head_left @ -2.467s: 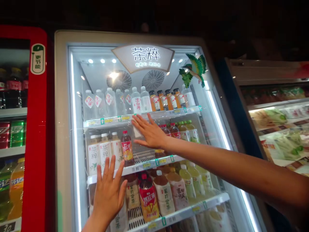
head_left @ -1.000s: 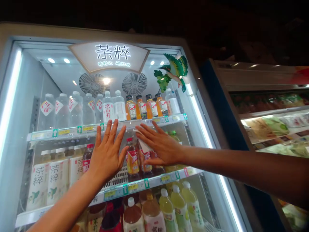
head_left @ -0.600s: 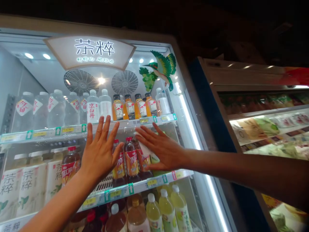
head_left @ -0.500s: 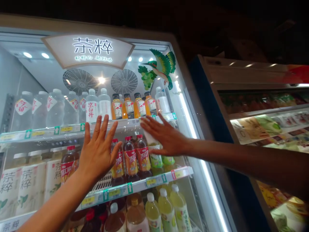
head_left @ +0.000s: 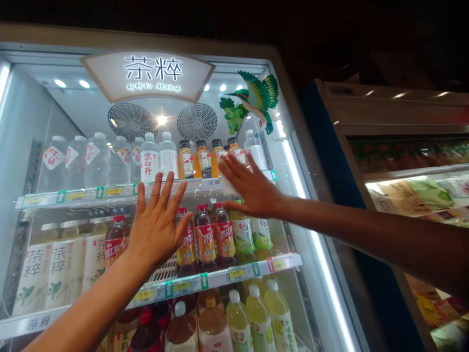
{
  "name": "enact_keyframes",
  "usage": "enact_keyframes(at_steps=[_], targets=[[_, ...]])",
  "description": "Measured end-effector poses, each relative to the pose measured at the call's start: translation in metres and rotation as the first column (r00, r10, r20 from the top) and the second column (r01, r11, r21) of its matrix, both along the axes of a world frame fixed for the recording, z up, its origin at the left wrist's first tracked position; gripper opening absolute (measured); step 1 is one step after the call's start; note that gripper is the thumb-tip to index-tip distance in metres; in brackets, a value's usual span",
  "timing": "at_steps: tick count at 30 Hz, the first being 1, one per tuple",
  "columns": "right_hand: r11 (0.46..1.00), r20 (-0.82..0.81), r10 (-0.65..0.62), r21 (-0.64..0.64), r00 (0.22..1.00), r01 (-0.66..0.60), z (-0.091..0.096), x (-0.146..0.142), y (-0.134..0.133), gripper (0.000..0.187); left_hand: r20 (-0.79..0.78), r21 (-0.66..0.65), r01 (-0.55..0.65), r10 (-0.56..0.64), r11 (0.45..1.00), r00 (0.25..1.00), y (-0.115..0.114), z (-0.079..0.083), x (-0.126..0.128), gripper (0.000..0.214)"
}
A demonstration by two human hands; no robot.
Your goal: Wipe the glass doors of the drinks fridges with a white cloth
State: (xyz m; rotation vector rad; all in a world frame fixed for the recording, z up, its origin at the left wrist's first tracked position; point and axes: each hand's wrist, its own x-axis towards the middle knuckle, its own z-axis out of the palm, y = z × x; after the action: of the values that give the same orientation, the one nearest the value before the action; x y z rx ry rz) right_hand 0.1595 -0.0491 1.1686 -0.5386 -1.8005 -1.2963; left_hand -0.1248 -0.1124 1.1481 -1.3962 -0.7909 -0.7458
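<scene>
My left hand [head_left: 157, 230] lies flat and open on the glass door [head_left: 73, 117] of a lit drinks fridge, fingers spread, over the middle shelf. My right hand [head_left: 252, 188] reaches in from the right and presses a small white cloth [head_left: 226, 188] flat against the glass, level with the top shelf edge [head_left: 110, 191]. Its fingers are stretched out over the cloth, which mostly hides under the palm. Behind the glass stand orange juice bottles [head_left: 186, 161] and red-label tea bottles [head_left: 205, 237].
Clear water bottles [head_left: 95, 159] fill the top shelf's left side and white cartons [head_left: 47, 274] the middle shelf. A bird sticker [head_left: 256, 98] sits at the door's upper right. An open chiller [head_left: 414, 190] with packaged produce stands to the right.
My right hand has slid the cloth up and to the right on the glass, from the middle shelf to the top shelf edge. My left hand rose earlier and now stays flat.
</scene>
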Motion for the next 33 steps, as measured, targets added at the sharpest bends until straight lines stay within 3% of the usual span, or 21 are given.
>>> enact_keyframes(at_steps=[2, 3, 5, 7, 9, 11, 13, 15, 17, 20, 22, 24, 26, 28, 30, 33], targets=[[0.999, -0.18, -0.026, -0.025, 0.983, 0.022, 0.022, -0.004, 0.001, 0.098, 0.015, -0.002, -0.007, 0.007, 1.0, 1.0, -0.002, 0.001, -0.008, 0.073], [1.0, -0.193, -0.026, -0.022, 0.981, 0.022, 0.024, -0.011, 0.0, 0.1, 0.021, -0.003, -0.01, 0.01, 1.0, 1.0, -0.004, 0.001, -0.014, 0.073], [1.0, -0.065, -0.004, 0.016, 0.998, 0.005, 0.01, -0.032, -0.005, 0.103, 0.032, -0.01, -0.015, 0.015, 1.0, 0.999, -0.007, 0.003, -0.026, 0.073], [0.997, 0.168, 0.019, 0.072, 0.986, -0.032, -0.011, -0.056, -0.012, 0.103, 0.035, -0.011, -0.02, 0.02, 1.0, 0.999, -0.011, 0.006, -0.039, 0.073], [0.994, 0.305, 0.022, 0.099, 0.952, -0.054, -0.014, -0.073, -0.017, 0.1, 0.034, -0.001, -0.03, 0.03, 1.0, 0.999, -0.016, 0.009, -0.051, 0.072], [0.997, 0.216, 0.025, 0.068, 0.976, -0.041, 0.011, -0.081, -0.018, 0.099, 0.036, 0.013, -0.047, 0.046, 0.999, 0.998, -0.022, 0.013, -0.064, 0.072], [0.999, 0.004, 0.033, 0.013, 0.999, -0.033, 0.047, -0.086, -0.018, 0.099, 0.043, 0.021, -0.066, 0.065, 0.998, 0.997, -0.03, 0.018, -0.078, 0.073], [0.999, -0.128, 0.05, -0.006, 0.991, -0.051, 0.069, -0.098, -0.018, 0.101, 0.053, 0.022, -0.086, 0.085, 0.996, 0.995, -0.038, 0.022, -0.094, 0.073], [0.997, -0.083, 0.072, 0.015, 0.994, -0.071, 0.064, -0.121, -0.023, 0.103, 0.065, 0.022, -0.104, 0.102, 0.994, 0.993, -0.046, 0.025, -0.112, 0.074], [0.994, 0.2, 0.077, 0.066, 0.977, -0.092, 0.033, -0.167, -0.035, 0.103, 0.071, 0.024, -0.127, 0.125, 0.992, 0.99, -0.055, 0.03, -0.14, 0.073], [0.993, 0.307, 0.055, 0.083, 0.95, -0.084, 0.033, -0.19, -0.043, 0.101, 0.072, 0.018, -0.137, 0.135, 0.99, 0.988, -0.061, 0.033, -0.158, 0.073], [0.998, 0.208, 0.039, 0.048, 0.977, -0.05, 0.059, -0.204, -0.05, 0.099, 0.079, 0.003, -0.134, 0.133, 0.991, 0.988, -0.066, 0.036, -0.177, 0.074], [1.0, 0.005, 0.023, -0.018, 1.0, -0.023, 0.095, -0.214, -0.055, 0.099, 0.089, -0.017, -0.126, 0.127, 0.992, 0.988, -0.073, 0.038, -0.196, 0.076], [0.999, -0.11, 0.013, -0.046, 0.994, -0.018, 0.115, -0.228, -0.059, 0.101, 0.101, -0.025, -0.129, 0.131, 0.991, 0.986, -0.079, 0.039, -0.215, 0.077], [0.999, -0.048, 0.033, -0.015, 0.998, -0.034, 0.109, -0.251, -0.064, 0.106, 0.112, -0.016, -0.141, 0.142, 0.99, 0.983, -0.085, 0.039, -0.234, 0.076], [0.993, 0.214, 0.073, 0.071, 0.974, -0.09, 0.079, -0.289, -0.071, 0.106, 0.113, -0.001, -0.153, 0.152, 0.988, 0.982, -0.093, 0.037, -0.258, 0.077]])
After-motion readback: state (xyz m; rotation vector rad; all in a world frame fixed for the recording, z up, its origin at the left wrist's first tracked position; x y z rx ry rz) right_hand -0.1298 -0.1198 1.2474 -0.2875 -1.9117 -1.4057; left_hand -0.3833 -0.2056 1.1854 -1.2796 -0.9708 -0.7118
